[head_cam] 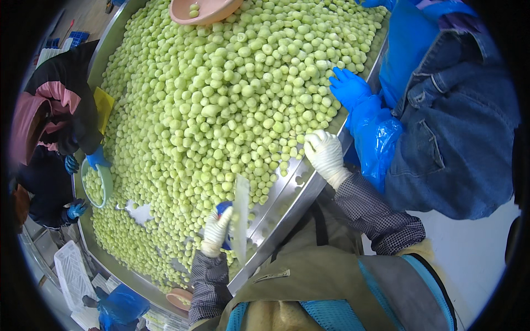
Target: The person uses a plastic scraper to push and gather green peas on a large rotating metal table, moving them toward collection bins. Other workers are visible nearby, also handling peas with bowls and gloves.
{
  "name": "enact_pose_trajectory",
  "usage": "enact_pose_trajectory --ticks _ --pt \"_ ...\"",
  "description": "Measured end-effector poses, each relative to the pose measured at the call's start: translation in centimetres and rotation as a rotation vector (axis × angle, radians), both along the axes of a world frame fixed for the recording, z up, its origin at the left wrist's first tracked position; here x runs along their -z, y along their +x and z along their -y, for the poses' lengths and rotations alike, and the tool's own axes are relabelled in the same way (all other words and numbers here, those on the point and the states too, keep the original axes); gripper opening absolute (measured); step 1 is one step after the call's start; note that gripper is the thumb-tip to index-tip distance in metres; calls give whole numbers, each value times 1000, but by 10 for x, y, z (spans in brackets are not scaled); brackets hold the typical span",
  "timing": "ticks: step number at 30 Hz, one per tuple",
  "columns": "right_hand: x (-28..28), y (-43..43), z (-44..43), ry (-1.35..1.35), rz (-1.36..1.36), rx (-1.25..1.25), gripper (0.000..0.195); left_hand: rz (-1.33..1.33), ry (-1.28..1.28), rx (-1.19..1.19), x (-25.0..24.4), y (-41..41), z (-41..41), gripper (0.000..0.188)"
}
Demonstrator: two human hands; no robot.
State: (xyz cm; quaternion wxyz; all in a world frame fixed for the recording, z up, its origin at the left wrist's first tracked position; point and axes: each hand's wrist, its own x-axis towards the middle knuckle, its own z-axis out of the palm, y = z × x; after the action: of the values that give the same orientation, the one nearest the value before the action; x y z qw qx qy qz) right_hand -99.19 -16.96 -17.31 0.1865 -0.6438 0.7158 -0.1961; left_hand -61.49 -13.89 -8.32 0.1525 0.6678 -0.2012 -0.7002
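My left hand (pixel 216 232), in a white glove, grips the blue handle (pixel 225 207) of a flat translucent scraper (pixel 240 221). The scraper's blade stands on edge by the near rim, at the border of a mass of pale green round fruits (pixel 215 107). To the right, my right hand (pixel 325 155), also white-gloved, is at the table's edge beside the nearest fruits. Its fingers are curled, and whatever may be inside them is hidden. Between my hands a strip of the stainless steel table (pixel 265 219) shows, with a few fruits on it.
A co-worker's blue-gloved hand (pixel 351 89) rests by the fruits at right. Across the table, another person's blue glove (pixel 98 158) is at a green basin (pixel 108 186) of fruits. Pink bowls (pixel 205 16) stand at top and bottom left. White crates (pixel 73 275) are beyond the rim.
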Motion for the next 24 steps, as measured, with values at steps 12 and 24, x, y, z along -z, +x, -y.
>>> enact_pose_trajectory --ticks 12,24 --pt "42 79 148 549 29 104 29 110 -316 -87 -13 -44 69 30" --pt "72 56 150 637 -181 -117 33 371 -305 -549 -21 100 -40 49"
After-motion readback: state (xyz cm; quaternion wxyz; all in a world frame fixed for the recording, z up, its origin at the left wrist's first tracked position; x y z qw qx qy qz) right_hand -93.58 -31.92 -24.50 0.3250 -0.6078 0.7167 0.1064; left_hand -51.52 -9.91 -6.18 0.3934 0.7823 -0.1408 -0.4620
